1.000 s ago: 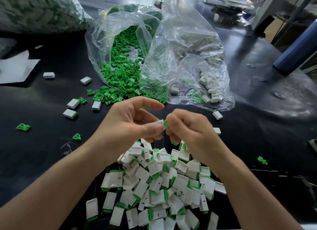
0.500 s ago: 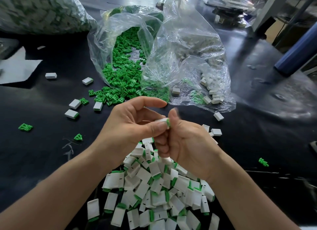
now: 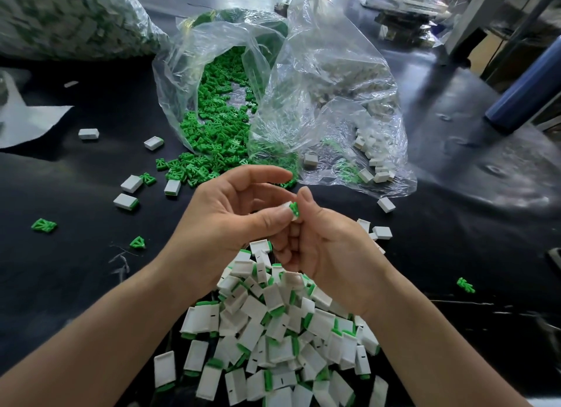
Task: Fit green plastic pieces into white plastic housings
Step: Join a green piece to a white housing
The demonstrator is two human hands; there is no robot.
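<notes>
My left hand (image 3: 230, 221) pinches a small white housing (image 3: 286, 208) between thumb and fingers at the centre of the view. A green piece (image 3: 294, 210) sticks out of the housing's right end. My right hand (image 3: 321, 246) meets it from the right, thumb raised against the green piece and the other fingers curled under it. Below both hands lies a heap of fitted white housings with green ends (image 3: 273, 330). Loose green pieces (image 3: 218, 139) spill from a clear bag (image 3: 188, 60). Empty white housings (image 3: 375, 161) lie in a second clear bag (image 3: 334, 82).
Stray housings (image 3: 126, 201) and green pieces (image 3: 44, 225) dot the black table (image 3: 76, 270) to the left. A big full bag (image 3: 69, 15) sits back left, a white sheet (image 3: 27, 121) at the left edge, a blue cylinder (image 3: 528, 94) at the right.
The hands have stayed together on the housing. My right hand turned, its thumb rising to the green piece, which now shows more clearly at the housing's end.
</notes>
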